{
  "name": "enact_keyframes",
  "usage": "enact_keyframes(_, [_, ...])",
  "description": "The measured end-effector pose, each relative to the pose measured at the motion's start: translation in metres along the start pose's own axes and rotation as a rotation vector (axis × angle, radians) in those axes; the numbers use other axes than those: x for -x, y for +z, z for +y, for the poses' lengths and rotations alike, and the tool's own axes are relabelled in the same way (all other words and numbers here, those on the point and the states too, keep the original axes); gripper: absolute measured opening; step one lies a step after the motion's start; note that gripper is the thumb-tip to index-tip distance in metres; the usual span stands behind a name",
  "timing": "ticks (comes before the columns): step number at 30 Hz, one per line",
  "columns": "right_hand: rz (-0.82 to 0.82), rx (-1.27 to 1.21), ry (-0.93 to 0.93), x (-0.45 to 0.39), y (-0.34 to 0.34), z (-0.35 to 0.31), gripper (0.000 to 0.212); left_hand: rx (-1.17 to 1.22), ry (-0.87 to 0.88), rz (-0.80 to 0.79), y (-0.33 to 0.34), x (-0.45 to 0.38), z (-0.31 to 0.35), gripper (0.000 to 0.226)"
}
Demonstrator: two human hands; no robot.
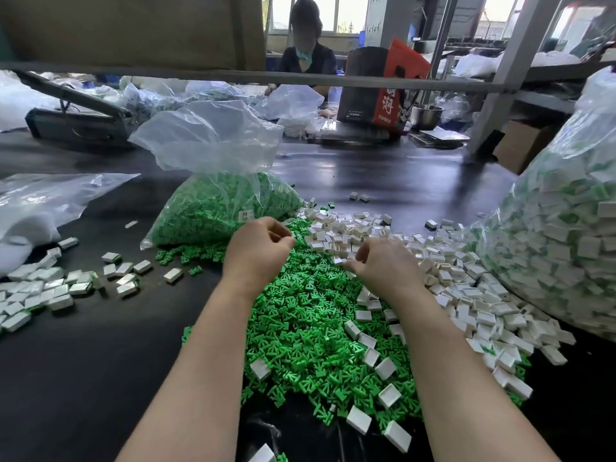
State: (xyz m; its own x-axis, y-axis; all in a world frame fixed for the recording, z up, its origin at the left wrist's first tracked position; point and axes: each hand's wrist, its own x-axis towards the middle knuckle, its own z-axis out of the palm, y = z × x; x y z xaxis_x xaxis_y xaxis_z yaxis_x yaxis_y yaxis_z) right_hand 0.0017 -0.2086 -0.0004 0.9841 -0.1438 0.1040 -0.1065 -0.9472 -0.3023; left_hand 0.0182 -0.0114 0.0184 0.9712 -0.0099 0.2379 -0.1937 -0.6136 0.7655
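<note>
Workshop with windows along the far wall and grey steel posts; a horizontal steel bar crosses the upper view. A second person sits at the opposite side of the bench.

Surface: one wide black table, glossy and reflecting window light.

Items on the table, largest first:
- A large clear sack at the right edge, full of white-and-green pieces.
- A clear bag of green parts at centre, mouth open and standing up, with green parts spilling at its base.
- A green pile of loose parts running from that bag toward the near edge, between the two forearms.
- A white pile of open rectangular shells, touching the green pile on its right and reaching the sack.
- A red-and-black carton at the far side, with a metal bowl just beside it.
- A grey machine at far left.
- Scattered closed white pieces at near left, well apart from both piles.

Hands: the left hand hangs above the far end of the green pile, fingers curled inward with tips meeting the thumb; whether it holds a part cannot be told. The right hand is over the seam between the green and white piles, fingers curled, its thumb and forefinger pinching a single white shell.
</note>
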Motion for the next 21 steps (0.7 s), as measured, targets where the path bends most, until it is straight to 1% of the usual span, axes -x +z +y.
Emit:
enact_keyframes(2, [-0.012, 0.068, 0.033, -0.001, 0.001, -0.002, 0.041, 0.003, 0.05, -0.054, 0.013, 0.001, 0.009, 0.004])
enact_keyframes(3, [-0.021, 0.082, 0.049, -0.001, 0.0, -0.003, 0.038, 0.003, 0.059, -0.075, 0.018, 0.002, 0.011, 0.003])
enact_keyframes(6, [-0.029, 0.111, 0.056, -0.002, 0.001, -0.007, 0.015, 0.012, 0.045, -0.148, 0.027, 0.005, 0.014, 0.002])
enact_keyframes(7, [-0.023, 0.116, 0.052, -0.001, 0.0, -0.008, 0.011, 0.04, 0.03, -0.169, 0.029, 0.005, 0.014, 0.002])
enact_keyframes(9, [-0.006, 0.068, 0.035, -0.001, 0.001, -0.009, 0.01, 0.125, -0.002, -0.196, 0.031, 0.005, 0.013, 0.002])
enact_keyframes(11, [0.026, -0.077, -0.003, -0.001, 0.0, -0.008, 0.013, 0.215, -0.033, -0.227, 0.032, 0.005, 0.013, 0.004])
enact_keyframes(13, [0.074, -0.287, -0.052, 0.0, -0.003, -0.012, 0.016, 0.314, -0.058, -0.264, 0.034, 0.006, 0.014, 0.004])
enact_keyframes(16, [0.132, -0.518, -0.105, 0.0, -0.005, -0.019, 0.013, 0.465, -0.081, -0.272, 0.037, 0.006, 0.017, 0.003])
enact_keyframes(18, [0.119, -0.614, -0.145, 0.0, -0.006, -0.021, 0.013, 0.568, -0.1, -0.233, 0.038, 0.006, 0.016, 0.005])
enact_keyframes(21, [0.042, -0.747, -0.188, 0.0, -0.007, -0.021, 0.01, 0.705, -0.146, -0.204, 0.035, 0.004, 0.012, 0.006])
